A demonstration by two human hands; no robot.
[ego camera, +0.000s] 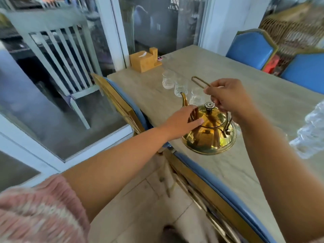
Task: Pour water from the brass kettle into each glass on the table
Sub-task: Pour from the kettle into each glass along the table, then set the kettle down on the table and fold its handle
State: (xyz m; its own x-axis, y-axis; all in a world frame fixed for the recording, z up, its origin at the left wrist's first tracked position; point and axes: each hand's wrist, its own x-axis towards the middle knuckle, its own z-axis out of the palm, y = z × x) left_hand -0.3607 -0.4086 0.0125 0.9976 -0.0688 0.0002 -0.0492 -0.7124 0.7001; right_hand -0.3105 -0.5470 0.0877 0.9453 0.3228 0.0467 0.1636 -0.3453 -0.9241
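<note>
On the table (pixel 263 88), by three glasses (pixel 180 87): right hand (pixel 229 97) pinching the brass kettle (pixel 208 135) handle (pixel 199 81), left hand (pixel 184 122) resting spread against its side.

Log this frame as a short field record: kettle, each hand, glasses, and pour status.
kettle: brass kettle upright on the table, lid on, spout toward the glasses
right hand: right hand grips the wire handle
left hand: left hand open, flat against the kettle's side
glasses: three glasses in a row beyond the spout
pour status: not yet started
</note>
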